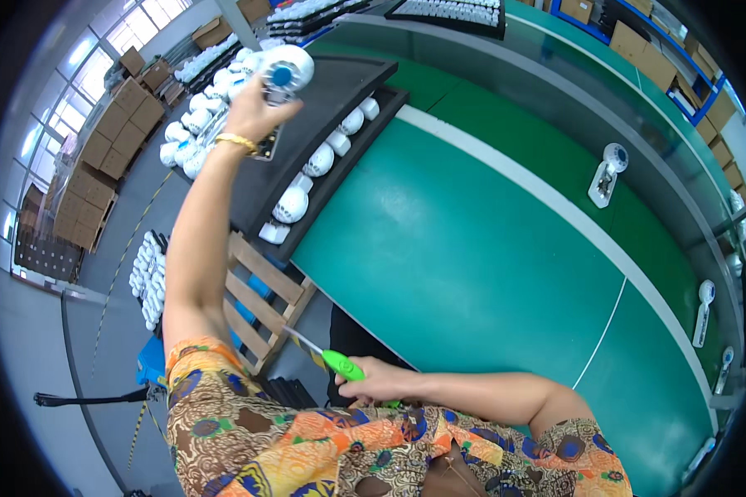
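Stretched out to the far left, my left hand point(255, 109) grips a white round-headed device point(297, 60) with a blue disc at its centre. It holds the device above a black tray point(331, 91); the lower part of the device is partly hidden by my fingers. More white round-headed pieces point(197, 120) lie grouped just left of that hand. Close to my body, my right hand point(379, 381) is closed round the green handle of a screwdriver point(342, 365). Its thin metal shaft points up and left, away from the table.
A green worktable point(439, 248) spans the middle. Beyond its pale edge runs a darker green belt carrying white devices point(603, 189). Under the top tray, a second tray holds white round pieces point(321, 161). A wooden pallet point(261, 290) lies on the floor at left, with cardboard boxes point(112, 149) behind.
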`<state>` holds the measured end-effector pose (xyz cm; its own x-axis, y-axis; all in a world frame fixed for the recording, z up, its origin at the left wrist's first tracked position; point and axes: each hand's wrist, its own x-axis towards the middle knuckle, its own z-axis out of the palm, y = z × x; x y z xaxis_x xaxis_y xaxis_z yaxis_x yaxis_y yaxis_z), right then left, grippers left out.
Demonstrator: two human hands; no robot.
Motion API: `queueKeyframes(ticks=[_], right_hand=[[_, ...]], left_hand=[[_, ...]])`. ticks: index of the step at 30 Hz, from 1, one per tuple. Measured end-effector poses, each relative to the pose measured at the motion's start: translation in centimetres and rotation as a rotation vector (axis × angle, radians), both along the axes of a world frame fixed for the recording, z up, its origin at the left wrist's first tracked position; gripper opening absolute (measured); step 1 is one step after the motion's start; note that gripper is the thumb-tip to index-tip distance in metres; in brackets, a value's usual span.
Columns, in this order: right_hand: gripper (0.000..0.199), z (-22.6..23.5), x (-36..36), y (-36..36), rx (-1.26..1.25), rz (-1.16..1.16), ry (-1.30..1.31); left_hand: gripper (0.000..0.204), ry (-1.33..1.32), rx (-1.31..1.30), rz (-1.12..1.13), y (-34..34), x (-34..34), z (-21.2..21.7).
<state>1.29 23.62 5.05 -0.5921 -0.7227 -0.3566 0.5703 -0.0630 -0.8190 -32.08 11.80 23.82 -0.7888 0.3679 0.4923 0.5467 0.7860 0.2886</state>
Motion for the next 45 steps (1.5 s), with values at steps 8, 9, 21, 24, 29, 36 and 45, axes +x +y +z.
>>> queueKeyframes(ticks=[8,9,21,24,29,36,45], right_hand=[[0.026,0.4,-0.9,1.0,0.155,-0.075,0.179],[0.026,0.8,-1.0,0.9,0.142,-0.035,0.157],[0.022,2.0,-0.5,0.2,0.273,0.098,0.157],[0.023,1.9,-0.5,0.0,0.311,0.117,0.193],[0.025,2.9,-0.6,0.0,0.372,0.155,0.211],[0.025,3.6,-0.9,-0.1,0.432,0.207,0.266],[0.023,2.1,-1.5,0.5,0.421,0.100,0.211]], left_hand=[[0.023,-0.464,0.765,0.107,-7.6,18.4,-1.7],[0.023,-0.549,0.849,0.154,-9.6,20.0,-3.5],[0.023,-0.657,0.861,0.541,-12.9,29.4,-22.1],[0.028,-0.638,0.807,0.500,-12.4,29.3,-22.7],[0.029,-0.573,0.648,0.542,-11.9,29.4,-23.5],[0.035,-0.592,0.650,0.574,-11.6,29.6,-23.0],[0.039,-0.542,0.593,0.558,-12.2,29.6,-24.5]])
